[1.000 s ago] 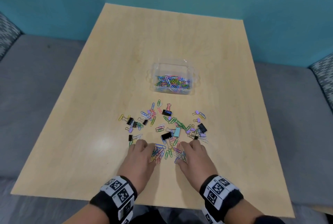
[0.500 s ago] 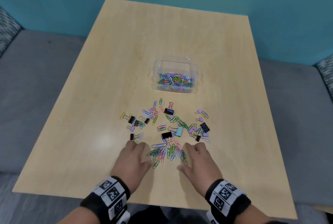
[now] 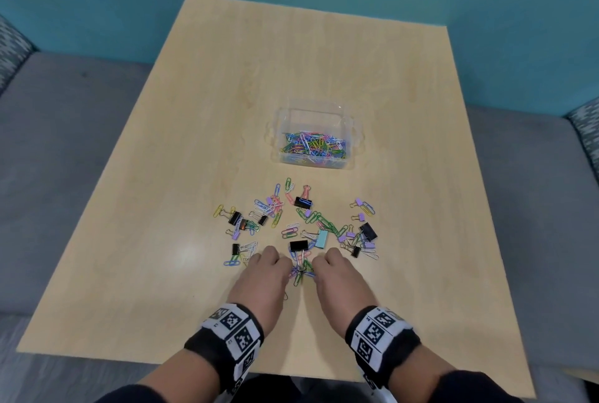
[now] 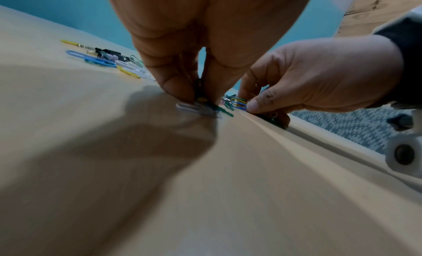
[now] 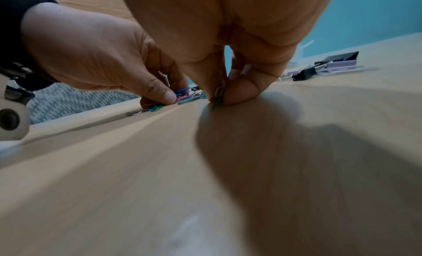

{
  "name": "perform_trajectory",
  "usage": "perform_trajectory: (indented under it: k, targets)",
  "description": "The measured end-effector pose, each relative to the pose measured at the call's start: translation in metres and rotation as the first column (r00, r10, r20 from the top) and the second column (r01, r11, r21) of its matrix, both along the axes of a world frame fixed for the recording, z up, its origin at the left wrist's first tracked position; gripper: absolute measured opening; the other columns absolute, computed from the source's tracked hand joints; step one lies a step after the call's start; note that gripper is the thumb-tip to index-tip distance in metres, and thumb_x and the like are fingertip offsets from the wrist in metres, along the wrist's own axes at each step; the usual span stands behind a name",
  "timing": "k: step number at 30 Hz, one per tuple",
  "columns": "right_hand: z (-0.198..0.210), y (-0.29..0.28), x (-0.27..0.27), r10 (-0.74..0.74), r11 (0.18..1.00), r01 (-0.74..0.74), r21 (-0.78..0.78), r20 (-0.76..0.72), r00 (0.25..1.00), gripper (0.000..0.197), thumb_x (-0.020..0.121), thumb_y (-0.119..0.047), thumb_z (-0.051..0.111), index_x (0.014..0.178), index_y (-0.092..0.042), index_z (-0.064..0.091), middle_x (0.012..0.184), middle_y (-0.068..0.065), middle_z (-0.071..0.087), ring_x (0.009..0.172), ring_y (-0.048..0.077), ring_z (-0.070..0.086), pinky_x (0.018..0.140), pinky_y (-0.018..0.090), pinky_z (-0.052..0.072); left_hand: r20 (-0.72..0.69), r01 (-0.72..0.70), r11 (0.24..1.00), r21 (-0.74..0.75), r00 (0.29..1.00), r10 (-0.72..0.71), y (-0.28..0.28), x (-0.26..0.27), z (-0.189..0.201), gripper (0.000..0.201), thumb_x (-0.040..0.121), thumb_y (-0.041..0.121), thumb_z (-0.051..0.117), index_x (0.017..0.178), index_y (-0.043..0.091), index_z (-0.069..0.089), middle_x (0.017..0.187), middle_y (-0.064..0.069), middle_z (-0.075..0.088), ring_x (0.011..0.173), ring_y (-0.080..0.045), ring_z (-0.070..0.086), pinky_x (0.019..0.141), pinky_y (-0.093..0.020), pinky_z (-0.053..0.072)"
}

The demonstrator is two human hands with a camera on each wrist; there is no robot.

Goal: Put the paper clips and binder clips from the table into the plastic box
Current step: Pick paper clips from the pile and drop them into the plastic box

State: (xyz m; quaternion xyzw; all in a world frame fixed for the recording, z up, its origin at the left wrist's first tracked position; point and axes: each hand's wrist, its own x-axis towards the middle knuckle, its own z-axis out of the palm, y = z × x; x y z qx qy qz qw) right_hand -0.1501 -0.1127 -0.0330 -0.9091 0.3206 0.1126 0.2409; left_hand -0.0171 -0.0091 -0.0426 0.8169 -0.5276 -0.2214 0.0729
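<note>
Both my hands are down on the counter (image 3: 136,195) at the near edge of the scatter, gathering a bunch of paper clips (image 3: 299,271) between them. My left hand (image 3: 264,276) has fingers and thumb curled in a pinching grip on a few clips; the left wrist view shows white and green ones caught under the fingertips (image 4: 175,86). My right hand (image 3: 338,276) pinches a green clip against the wood, thumb and forefinger pressed together. A black binder clip (image 3: 298,245) lies just beyond the bunch, its wire handles reaching into it.

The plastic box (image 3: 312,138) stands farther out, well apart from my hands, open and already holding a layer of coloured paper clips. Many clips are left on the counter.

To do this well, I judge I should press the bunch together from both sides, slide fingertips under the flat wires, lift only once the hold feels firm, and keep it low while carrying so strays fall short, not wide.
</note>
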Motion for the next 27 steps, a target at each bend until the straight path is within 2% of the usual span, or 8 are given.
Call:
perform_trajectory:
  k: [4,8,12,16,18,23,25,27]
  targets:
    - [0.014,-0.006,0.0,0.012,1.0,-0.011,0.026,-0.014,1.0,0.027,0.082,0.006,0.043,0.087,-0.019,0.037,0.1,0.008,0.044,0.076,0.022,0.031,0.062,0.032,0.026,0.0,-0.012,0.999,0.039,1.0,0.012,-0.004,0.004,0.002,0.023,0.082,0.004,0.057,0.084,0.022,0.042,0.09,0.001,0.038,0.071,-0.017,0.031,0.059,-0.03,0.03]
    - [0.015,-0.016,-0.005,-0.054,0.997,0.055,0.049,-0.016,0.998,0.019,0.089,-0.003,0.046,0.085,-0.02,0.039,0.091,-0.001,0.035,0.068,0.024,0.034,0.054,0.03,0.024,-0.058,-0.06,0.998,0.031,0.996,0.062,-0.006,0.009,0.007,0.022,0.084,0.003,0.054,0.079,0.019,0.04,0.084,0.004,0.034,0.069,-0.018,0.036,0.058,-0.03,0.026]
    - [0.015,-0.028,-0.012,-0.199,0.967,0.195,0.167,0.012,0.98,0.009,0.09,-0.011,0.047,0.086,-0.018,0.046,0.09,-0.005,0.043,0.068,0.02,0.049,0.06,0.031,0.038,-0.16,-0.182,0.983,0.025,0.97,0.184,-0.006,0.016,0.015,0.011,0.084,0.006,0.055,0.079,0.015,0.054,0.083,0.004,0.045,0.068,-0.018,0.046,0.058,-0.03,0.033]
    - [0.016,-0.042,-0.017,-0.38,0.865,0.349,0.359,0.016,0.925,0.011,0.083,-0.01,0.055,0.08,-0.021,0.053,0.079,-0.005,0.054,0.059,0.009,0.052,0.059,0.027,0.045,-0.301,-0.304,0.951,0.058,0.903,0.308,-0.005,0.029,0.019,0.02,0.081,0.012,0.061,0.068,0.025,0.054,0.078,0.006,0.053,0.068,-0.015,0.055,0.063,-0.03,0.044]
    - [0.018,-0.049,-0.017,-0.511,0.733,0.444,0.515,-0.013,0.859,0.011,0.081,-0.006,0.057,0.081,-0.017,0.057,0.071,-0.003,0.053,0.051,0.01,0.05,0.057,0.032,0.05,-0.423,-0.4,0.911,0.103,0.811,0.404,-0.006,0.036,0.023,0.018,0.078,0.011,0.066,0.066,0.022,0.058,0.069,0.004,0.059,0.06,-0.015,0.059,0.062,-0.032,0.05]
    - [0.034,-0.073,-0.009,-0.692,0.306,0.464,0.832,-0.14,0.708,0.015,0.081,0.005,0.061,0.079,-0.01,0.059,0.059,0.003,0.051,0.043,0.022,0.052,0.047,0.028,0.035,-0.806,-0.585,0.771,0.253,0.313,0.502,-0.021,0.054,0.046,0.011,0.067,0.004,0.072,0.071,0.005,0.061,0.06,-0.007,0.055,0.049,-0.017,0.054,0.059,-0.035,0.05]
    - [0.042,-0.088,0.003,-0.74,0.189,0.419,0.888,-0.152,0.656,0.02,0.083,0.011,0.057,0.079,-0.008,0.058,0.058,0.008,0.051,0.041,0.02,0.048,0.04,0.023,0.036,-0.849,-0.605,0.753,0.259,0.23,0.476,-0.038,0.067,0.056,0.014,0.063,0.008,0.07,0.073,0.007,0.06,0.059,-0.009,0.054,0.047,-0.019,0.054,0.061,-0.034,0.041]
    - [0.053,-0.11,0.021,-0.783,0.151,0.366,0.918,-0.114,0.611,0.021,0.086,0.014,0.054,0.08,-0.006,0.056,0.059,0.01,0.05,0.04,0.016,0.046,0.037,0.022,0.043,-0.861,-0.629,0.747,0.216,0.238,0.45,-0.064,0.084,0.064,0.016,0.064,0.003,0.071,0.073,0.007,0.059,0.058,-0.012,0.055,0.043,-0.02,0.054,0.055,-0.03,0.036]
